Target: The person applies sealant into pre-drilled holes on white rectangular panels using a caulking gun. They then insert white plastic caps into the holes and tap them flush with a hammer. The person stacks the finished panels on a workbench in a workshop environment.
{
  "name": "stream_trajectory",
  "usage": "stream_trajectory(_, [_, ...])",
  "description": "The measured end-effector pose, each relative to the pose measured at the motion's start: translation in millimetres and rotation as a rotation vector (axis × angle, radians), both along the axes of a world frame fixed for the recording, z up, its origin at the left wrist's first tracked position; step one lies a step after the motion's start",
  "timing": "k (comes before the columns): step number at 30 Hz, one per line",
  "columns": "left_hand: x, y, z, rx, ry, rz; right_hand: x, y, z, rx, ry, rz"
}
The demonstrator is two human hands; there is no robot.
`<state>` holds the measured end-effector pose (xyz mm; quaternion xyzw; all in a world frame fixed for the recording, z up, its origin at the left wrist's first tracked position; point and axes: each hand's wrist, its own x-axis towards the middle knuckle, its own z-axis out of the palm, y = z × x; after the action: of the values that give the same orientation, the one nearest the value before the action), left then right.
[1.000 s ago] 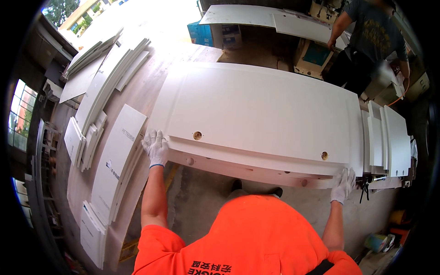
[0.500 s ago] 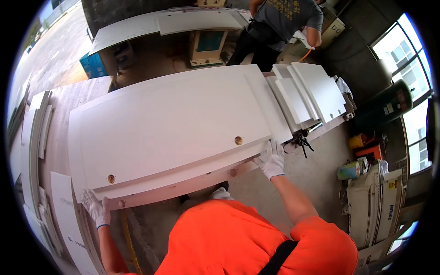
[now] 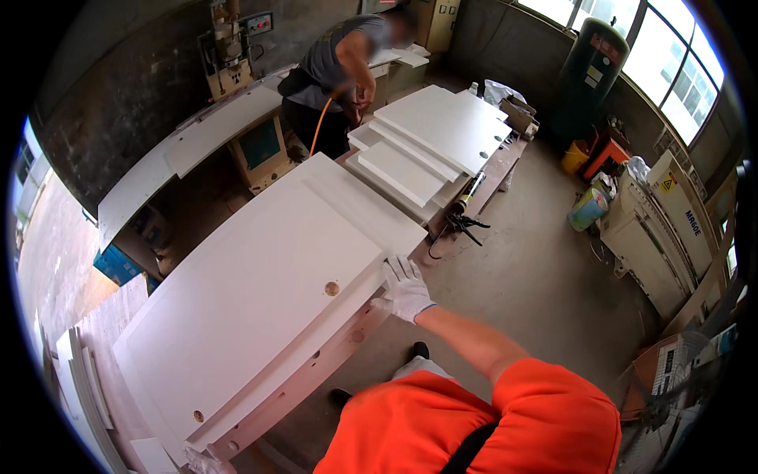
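A large white panel (image 3: pixel 260 276) with two round hinge holes lies on another white panel (image 3: pixel 355 207) that juts out at its far end. My right hand (image 3: pixel 408 292), in a white knit glove, holds the near right corner of these panels. Its fingers reach straight over the edge, and the thumb lies against the side. At the panels' lower left corner, my left hand (image 3: pixel 208 461) shows as a gloved bit at the picture's rim. Its fingers are too cut off and smeared to read.
Smaller white panels (image 3: pixel 442 130) are stacked beyond, next to a caulking gun (image 3: pixel 458 221). A person (image 3: pixel 332 79) in grey bends over a back bench with an orange hose (image 3: pixel 319 126). White strips (image 3: pixel 79 371) lie left. Cans, a machine (image 3: pixel 659 229) and a green tank (image 3: pixel 591 75) stand right.
The view has swung to the right, so the panels now run diagonally and my left hand is almost out of the picture. My right hand stays at the panels' corner. The other person has bent forward.
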<state>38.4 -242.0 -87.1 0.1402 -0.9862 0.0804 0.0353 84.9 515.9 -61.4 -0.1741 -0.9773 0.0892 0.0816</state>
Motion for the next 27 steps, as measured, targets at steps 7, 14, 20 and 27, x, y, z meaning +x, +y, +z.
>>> stream_trajectory(7, [28.6,132.1,36.1,0.051,-0.163,0.372,108.6,64.8,-15.9,-0.229,0.243,0.097])
stream_trajectory(14, [118.2,455.8,-124.2,0.374,-0.93,-0.314,304.5,252.3,-3.2,-0.711,-0.231,-0.376])
stream_trajectory(20, [115.6,794.9,-88.2,0.666,-0.984,-0.99,357.6,442.8,47.8,-0.782,-0.008,-0.722])
stream_trajectory(27, [132.4,1116.1,15.9,1.049,-1.015,-0.926,381.1,662.6,33.1,-0.949,0.224,-0.877])
